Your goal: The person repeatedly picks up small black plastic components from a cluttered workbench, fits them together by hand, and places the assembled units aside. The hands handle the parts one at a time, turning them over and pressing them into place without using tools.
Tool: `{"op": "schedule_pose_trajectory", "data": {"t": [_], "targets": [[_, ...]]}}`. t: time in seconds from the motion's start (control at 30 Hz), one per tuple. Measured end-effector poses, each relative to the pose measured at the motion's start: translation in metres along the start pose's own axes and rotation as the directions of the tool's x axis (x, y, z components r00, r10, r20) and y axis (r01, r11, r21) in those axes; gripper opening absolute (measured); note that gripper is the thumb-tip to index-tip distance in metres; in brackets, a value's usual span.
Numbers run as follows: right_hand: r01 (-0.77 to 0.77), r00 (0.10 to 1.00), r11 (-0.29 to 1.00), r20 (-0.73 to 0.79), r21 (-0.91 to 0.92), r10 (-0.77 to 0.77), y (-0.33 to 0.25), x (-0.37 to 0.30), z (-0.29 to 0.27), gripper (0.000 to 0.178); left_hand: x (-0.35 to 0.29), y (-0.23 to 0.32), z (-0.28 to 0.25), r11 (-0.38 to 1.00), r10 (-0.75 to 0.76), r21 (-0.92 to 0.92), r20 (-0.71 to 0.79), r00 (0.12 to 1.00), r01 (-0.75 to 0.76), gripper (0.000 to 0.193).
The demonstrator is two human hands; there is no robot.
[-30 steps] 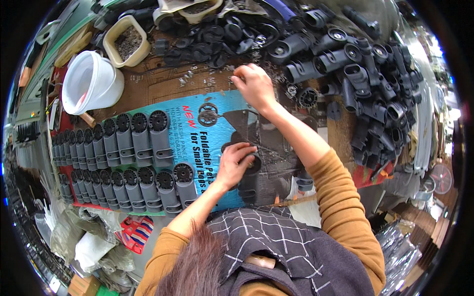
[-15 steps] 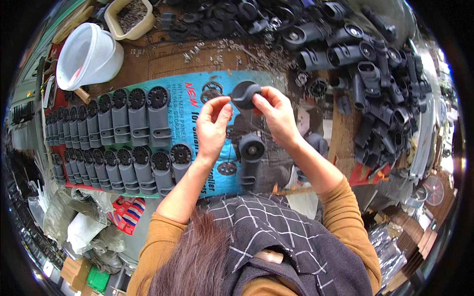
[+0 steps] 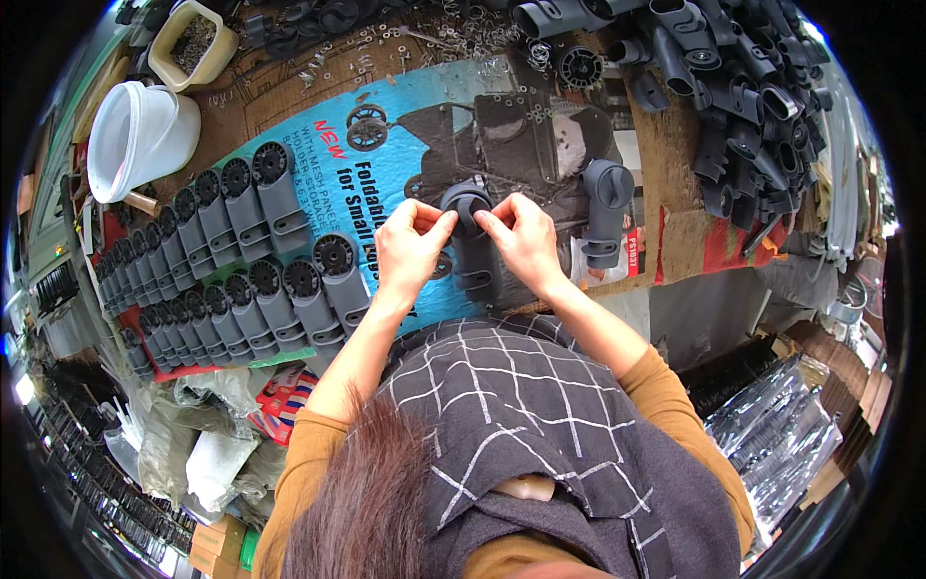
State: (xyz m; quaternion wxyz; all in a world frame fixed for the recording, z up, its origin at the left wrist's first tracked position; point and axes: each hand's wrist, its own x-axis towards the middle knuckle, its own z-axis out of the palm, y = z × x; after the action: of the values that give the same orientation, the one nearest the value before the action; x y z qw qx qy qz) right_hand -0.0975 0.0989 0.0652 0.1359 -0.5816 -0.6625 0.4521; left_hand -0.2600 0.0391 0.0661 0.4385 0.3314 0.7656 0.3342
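Change from half a second earlier: round cap (image 3: 467,204), then held up clear of the grey housing (image 3: 478,265), is now over that housing's round end; both hands have come to it.
Cap position: at the far end of the housing, between the fingertips; whether fully seated cannot be told.
Left hand (image 3: 410,246): nearly closed, thumb and forefinger pinching the cap's left edge.
Right hand (image 3: 526,241): likewise nearly closed, thumb and fingertips gripping the cap's right edge.
Support: housing lies lengthwise on a blue printed sheet (image 3: 397,159).
Capped housing (image 3: 606,217): right of the hands, on the same sheet.
Housing rows (image 3: 251,261): two, at left, black round ends facing up.
Spoked disc (image 3: 581,66): beyond the sheet, beside loose metal hardware (image 3: 405,50).
Parts pile (image 3: 743,121): dark tubular pieces, upper right.
Containers: white bucket (image 3: 177,143) and cream tub (image 3: 218,66), upper left.
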Motion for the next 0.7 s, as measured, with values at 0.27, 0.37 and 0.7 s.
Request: {"op": "schedule_pose_trajectory", "data": {"t": [0.27,0.37,0.7], "targets": [[-0.006,0.983,0.963,0.181,0.271,-0.045,0.017,0.017,0.003,0.036,0.024,-0.02,0.003,0.993,0.058,-0.115,0.228,0.972,-0.032,0.05],[-0.038,0.977,0.949,0.21,0.314,-0.03,0.017,0.019,0.005,0.035,0.029,-0.024,0.002,0.992,0.055,-0.125,0.288,0.956,-0.019,0.055],[-0.097,0.94,0.965,0.34,0.245,0.009,0.021,0.024,0.001,0.039,0.038,-0.019,-0.006,0.978,-0.051,-0.152,0.501,0.864,0.146,0.055]]}}
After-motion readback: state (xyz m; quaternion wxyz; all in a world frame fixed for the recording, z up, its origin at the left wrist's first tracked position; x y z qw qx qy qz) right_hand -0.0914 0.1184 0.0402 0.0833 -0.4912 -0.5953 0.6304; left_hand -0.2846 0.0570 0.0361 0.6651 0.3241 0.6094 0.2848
